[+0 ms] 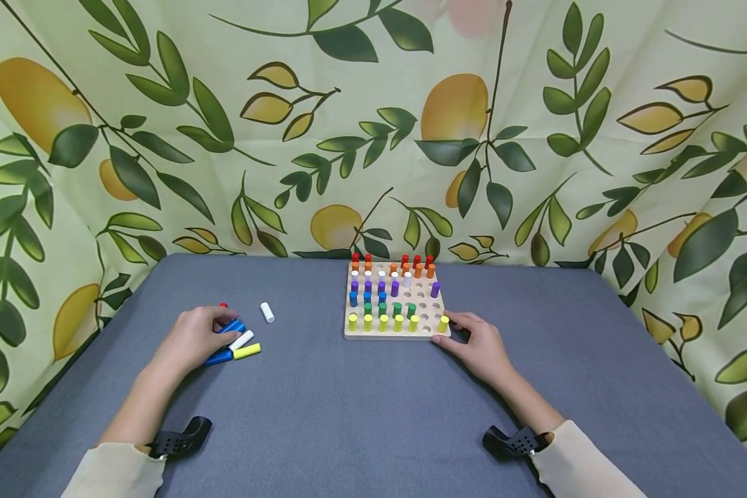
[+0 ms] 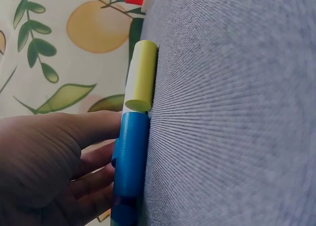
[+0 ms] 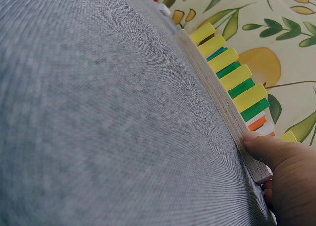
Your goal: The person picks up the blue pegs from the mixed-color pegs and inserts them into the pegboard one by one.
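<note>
My left hand [image 1: 193, 337] is at a small group of loose pegs on the left, its thumb and fingers about a blue peg [image 1: 232, 326]. Beside it lie a white peg [image 1: 241, 339], a yellow peg [image 1: 247, 351] and another blue peg [image 1: 218, 357]; a red peg [image 1: 223, 305] shows just past the fingers. In the left wrist view the nearer blue peg [image 2: 132, 157] partly hides the fingertips. My right hand [image 1: 478, 346] grips the near right corner of a wooden pegboard [image 1: 398, 337], thumb [image 3: 264, 146] against its front edge.
Rows of red, orange, white, purple, blue, green and yellow pegs [image 1: 382, 323] stand in the board, with some bare holes at its right. A single white peg [image 1: 267, 312] lies apart from the group. Behind the grey table [image 1: 324, 415] hangs a leaf-patterned cloth [image 1: 361, 104].
</note>
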A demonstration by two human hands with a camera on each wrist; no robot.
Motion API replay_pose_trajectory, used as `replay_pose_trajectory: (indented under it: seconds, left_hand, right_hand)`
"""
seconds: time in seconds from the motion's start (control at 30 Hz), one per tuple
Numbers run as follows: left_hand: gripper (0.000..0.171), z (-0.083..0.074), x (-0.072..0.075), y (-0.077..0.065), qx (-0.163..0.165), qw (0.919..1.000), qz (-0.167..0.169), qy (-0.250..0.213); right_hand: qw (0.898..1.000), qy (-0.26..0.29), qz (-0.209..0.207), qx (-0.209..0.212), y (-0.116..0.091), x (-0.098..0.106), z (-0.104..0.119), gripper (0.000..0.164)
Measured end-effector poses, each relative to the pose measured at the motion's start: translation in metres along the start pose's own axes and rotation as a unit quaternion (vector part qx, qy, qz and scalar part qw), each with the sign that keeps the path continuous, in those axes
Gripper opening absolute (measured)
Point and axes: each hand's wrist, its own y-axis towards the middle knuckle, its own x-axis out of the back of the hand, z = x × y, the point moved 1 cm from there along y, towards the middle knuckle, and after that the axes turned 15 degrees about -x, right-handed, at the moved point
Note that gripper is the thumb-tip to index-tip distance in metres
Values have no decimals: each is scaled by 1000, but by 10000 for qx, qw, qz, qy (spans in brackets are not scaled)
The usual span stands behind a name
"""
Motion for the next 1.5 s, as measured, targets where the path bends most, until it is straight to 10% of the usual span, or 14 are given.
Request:
replay_pose_trajectory:
  seconds: [1.5]
  left_hand:
    - [28,1,-2,0,106,9991,-268,-298]
  right_hand:
    - [10000,-82,17,-39,-2,1,3,57]
